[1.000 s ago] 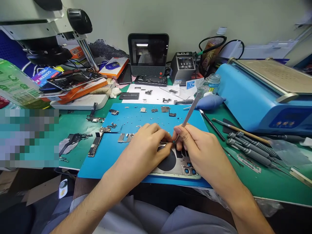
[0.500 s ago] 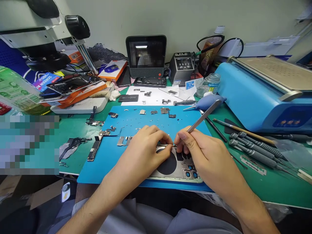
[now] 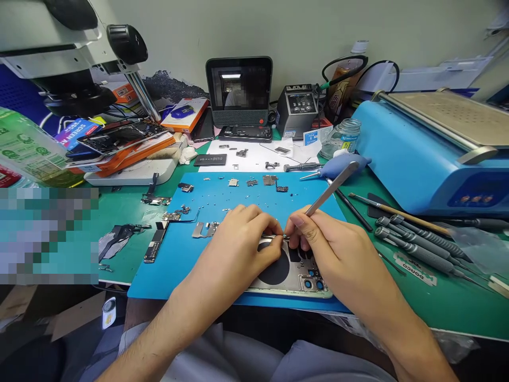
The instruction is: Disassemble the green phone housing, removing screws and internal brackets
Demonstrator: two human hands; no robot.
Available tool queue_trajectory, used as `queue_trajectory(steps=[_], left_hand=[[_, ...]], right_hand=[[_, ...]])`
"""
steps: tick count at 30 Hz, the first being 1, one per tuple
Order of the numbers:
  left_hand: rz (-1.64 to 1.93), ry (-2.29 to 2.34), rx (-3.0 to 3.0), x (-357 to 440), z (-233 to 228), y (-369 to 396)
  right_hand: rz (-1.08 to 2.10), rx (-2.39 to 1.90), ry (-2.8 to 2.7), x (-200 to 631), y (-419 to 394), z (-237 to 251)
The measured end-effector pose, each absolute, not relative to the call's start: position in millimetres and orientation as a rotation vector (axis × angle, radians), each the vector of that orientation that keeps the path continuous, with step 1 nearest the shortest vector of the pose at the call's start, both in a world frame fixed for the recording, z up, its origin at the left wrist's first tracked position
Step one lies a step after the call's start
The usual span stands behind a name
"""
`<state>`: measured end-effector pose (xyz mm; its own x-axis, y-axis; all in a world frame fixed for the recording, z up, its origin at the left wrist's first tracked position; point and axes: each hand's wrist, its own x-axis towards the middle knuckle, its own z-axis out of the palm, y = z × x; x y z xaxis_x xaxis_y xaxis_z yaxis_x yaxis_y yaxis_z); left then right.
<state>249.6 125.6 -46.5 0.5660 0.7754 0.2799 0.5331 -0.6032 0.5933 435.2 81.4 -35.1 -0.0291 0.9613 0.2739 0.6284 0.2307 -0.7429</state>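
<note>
The left hand (image 3: 242, 241) lies palm down, fingers bent, pressing on the open phone shell (image 3: 292, 276). Whether it pinches anything cannot be told. The right hand (image 3: 330, 249) is curled tight around thin metal tweezers (image 3: 332, 188). Their tip points down to the shell's top edge; the long end slants up and right. The shell lies flat on the blue mat (image 3: 178, 260), its long side running left to right, close to the person.

Silver phone housing (image 3: 292, 276) lying flat on blue mat, steel tweezers (image 3: 332, 189) slanting down to its edge
</note>
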Motion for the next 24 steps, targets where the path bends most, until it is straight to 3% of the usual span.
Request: queue_trajectory(steps=[24], left_hand=[[0.609,1.217,2.188,260.3,-31.6,128.7]], right_hand=[[0.596,-1.467,-1.65,437.6,81.9,-38.3]])
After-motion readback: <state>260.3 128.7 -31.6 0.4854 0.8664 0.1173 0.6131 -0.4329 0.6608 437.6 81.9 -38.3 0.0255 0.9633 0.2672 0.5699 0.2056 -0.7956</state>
